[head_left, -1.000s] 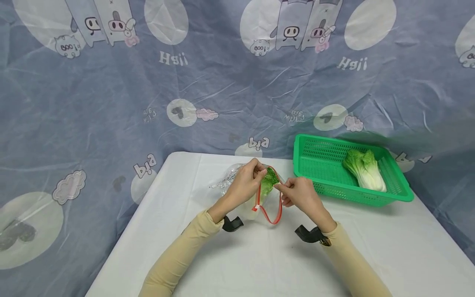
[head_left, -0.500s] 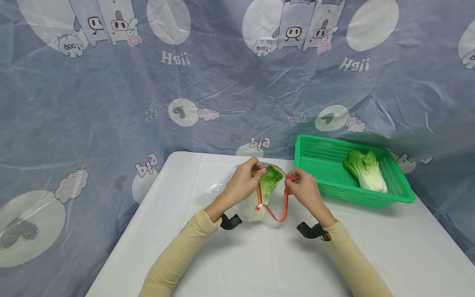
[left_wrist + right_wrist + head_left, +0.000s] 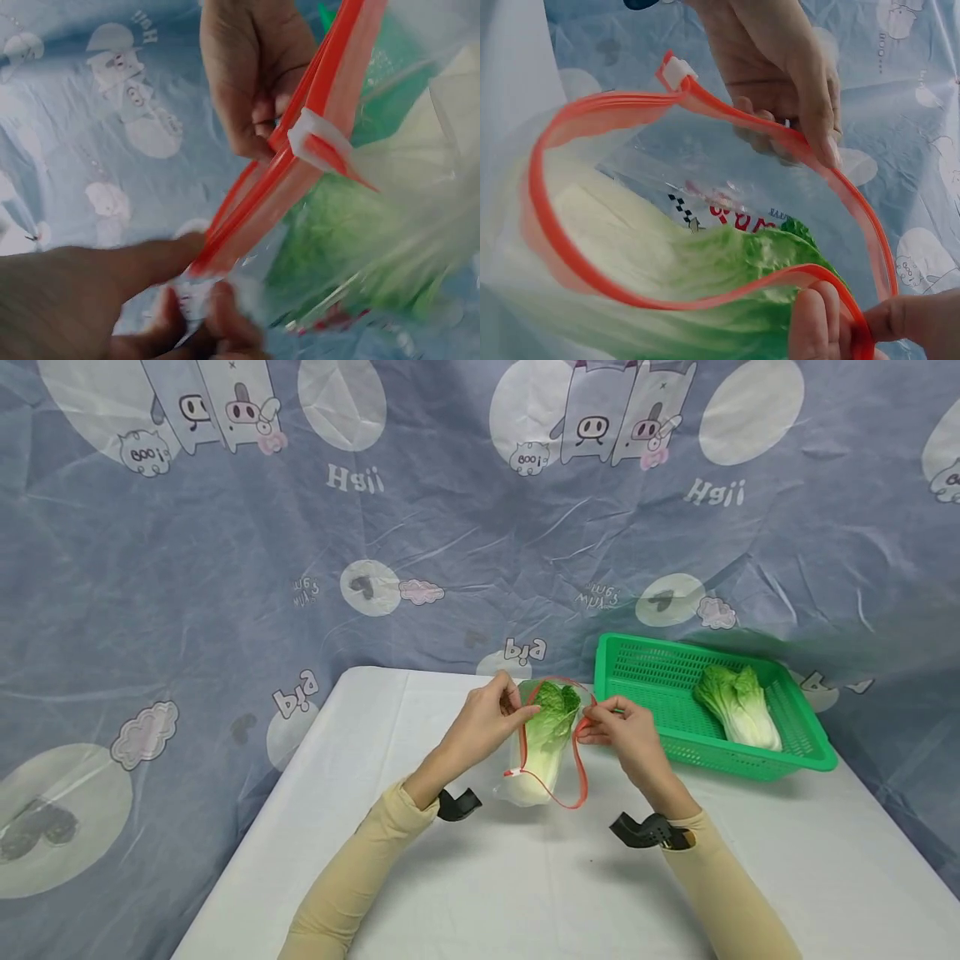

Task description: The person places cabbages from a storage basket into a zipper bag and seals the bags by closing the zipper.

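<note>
A clear zip bag (image 3: 630,300) with a red rim and a white slider (image 3: 315,142) holds a napa cabbage (image 3: 553,727), leafy end up and pale base down. My left hand (image 3: 480,722) pinches the rim on its left side between thumb and fingers. On the opposite side my right hand (image 3: 628,735) pinches the red rim too, as the right wrist view shows close up. Between the two hands the bag's mouth gapes wide, and the slider hangs on the side nearer me. Printed red lettering (image 3: 742,219) shows on the bag wall.
At the back right stands a green perforated basket (image 3: 645,731), with a second napa cabbage (image 3: 742,706) lying in it. Both are on a white-covered table (image 3: 517,893). A blue-grey printed curtain (image 3: 450,527) hangs behind the table.
My right hand has moved right, pulling the rim, and the mouth has widened. The bag's body, earlier trailing left behind my left hand, now hangs between both hands with more of the cabbage showing.
</note>
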### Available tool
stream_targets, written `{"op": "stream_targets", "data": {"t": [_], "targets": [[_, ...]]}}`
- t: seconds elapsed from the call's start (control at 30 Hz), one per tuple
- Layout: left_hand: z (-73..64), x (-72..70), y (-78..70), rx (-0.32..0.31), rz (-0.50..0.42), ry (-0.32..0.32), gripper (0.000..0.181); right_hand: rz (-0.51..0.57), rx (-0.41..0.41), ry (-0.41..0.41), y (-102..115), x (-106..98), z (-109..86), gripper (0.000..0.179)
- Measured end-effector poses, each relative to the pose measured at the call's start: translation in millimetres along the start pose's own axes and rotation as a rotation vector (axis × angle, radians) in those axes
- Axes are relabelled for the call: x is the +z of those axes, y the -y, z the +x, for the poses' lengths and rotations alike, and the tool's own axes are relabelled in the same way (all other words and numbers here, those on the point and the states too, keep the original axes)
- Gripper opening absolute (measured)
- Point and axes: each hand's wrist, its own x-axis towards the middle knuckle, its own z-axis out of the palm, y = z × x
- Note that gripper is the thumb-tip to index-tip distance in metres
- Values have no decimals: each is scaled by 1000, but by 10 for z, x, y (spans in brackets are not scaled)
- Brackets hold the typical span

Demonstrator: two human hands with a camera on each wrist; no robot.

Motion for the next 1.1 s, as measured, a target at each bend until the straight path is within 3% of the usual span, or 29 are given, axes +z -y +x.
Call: {"op": "stream_targets", "data": {"t": [0.13,0.2,0.27,0.33,0.43,0.57,0.83,0.97,1.1], "targets": [[-100,-59,-94,-26,162,222,35,105,-2,-9,40,-28,-10,13],[-130,-62,-117,1,227,312,32,147,-3,-15,56,-42,-13,12],[-140,-53,-122,31,286,353,25,163,-7,-24,66,-54,-15,10],[-134,-41,-113,53,330,347,18,179,-9,-28,72,-68,-13,9],[-116,-48,-98,46,352,314,8,190,-14,-25,85,-97,-15,11],[-84,-126,-86,51,303,237,3,189,-33,-6,131,-186,-31,16],[-53,-413,-36,61,52,-46,7,79,-98,20,384,-399,-161,22],[-28,-494,-5,62,-28,-193,16,130,-124,110,513,-471,-253,19],[-7,-536,29,67,-102,-288,19,180,-184,170,574,-506,-316,15]]}}
